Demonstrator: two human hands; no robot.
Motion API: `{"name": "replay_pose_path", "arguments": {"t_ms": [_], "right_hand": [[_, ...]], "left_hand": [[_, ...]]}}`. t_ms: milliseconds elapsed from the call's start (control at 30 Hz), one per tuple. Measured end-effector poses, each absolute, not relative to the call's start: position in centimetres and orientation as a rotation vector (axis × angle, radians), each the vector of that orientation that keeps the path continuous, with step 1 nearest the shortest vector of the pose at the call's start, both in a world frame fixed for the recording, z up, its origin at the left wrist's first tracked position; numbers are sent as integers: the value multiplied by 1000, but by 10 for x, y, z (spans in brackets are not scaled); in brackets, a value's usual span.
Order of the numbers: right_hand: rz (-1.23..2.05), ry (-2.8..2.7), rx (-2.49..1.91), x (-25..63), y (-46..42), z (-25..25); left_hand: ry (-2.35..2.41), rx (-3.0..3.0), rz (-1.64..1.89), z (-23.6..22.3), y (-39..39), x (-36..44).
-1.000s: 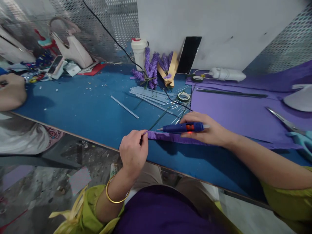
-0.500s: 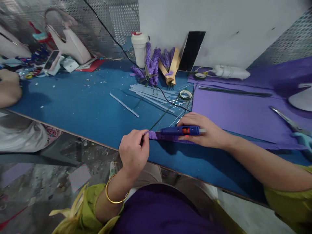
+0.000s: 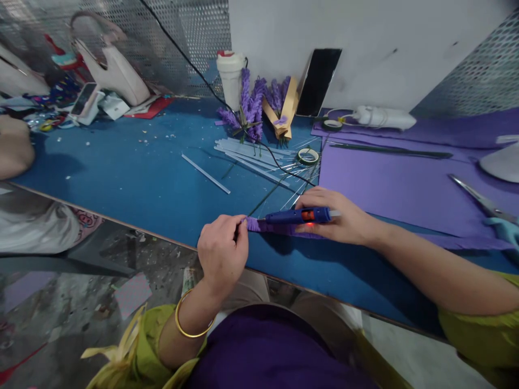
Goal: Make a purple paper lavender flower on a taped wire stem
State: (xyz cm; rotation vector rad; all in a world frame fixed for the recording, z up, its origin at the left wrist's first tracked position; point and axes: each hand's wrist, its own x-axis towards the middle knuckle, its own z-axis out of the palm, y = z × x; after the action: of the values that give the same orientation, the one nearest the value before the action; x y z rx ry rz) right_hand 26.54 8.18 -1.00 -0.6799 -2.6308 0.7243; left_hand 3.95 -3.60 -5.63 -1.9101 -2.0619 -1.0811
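Observation:
My left hand [image 3: 223,252] is closed in a pinch on the left end of a fringed purple foam strip [image 3: 279,228] that lies along the near edge of the blue table [image 3: 133,178]. A thin green wire stem [image 3: 265,199] runs away from that end. My right hand [image 3: 338,219] grips a blue hot glue gun [image 3: 298,216] with an orange trigger, held level over the strip with its metal tip pointing left, close to my left fingers.
Clear glue sticks [image 3: 253,154], a tape roll [image 3: 307,156], finished purple flower spikes [image 3: 251,105], a white cup [image 3: 230,78], a phone [image 3: 317,82] and purple foam sheets [image 3: 389,183] lie behind. Scissors [image 3: 482,205] sit at right. Another person's hand [image 3: 14,148] rests at far left.
The glue gun's tip has slid left along the strip, closer to my left hand. My left hand has kept its pinch in place.

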Motion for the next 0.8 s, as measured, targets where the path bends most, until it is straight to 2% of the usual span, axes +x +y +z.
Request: {"name": "replay_pose_path", "arguments": {"t_ms": [800], "right_hand": [[740, -2633, -709, 273, 85, -4]], "left_hand": [[-2085, -1922, -1078, -57, -36, 39]]}}
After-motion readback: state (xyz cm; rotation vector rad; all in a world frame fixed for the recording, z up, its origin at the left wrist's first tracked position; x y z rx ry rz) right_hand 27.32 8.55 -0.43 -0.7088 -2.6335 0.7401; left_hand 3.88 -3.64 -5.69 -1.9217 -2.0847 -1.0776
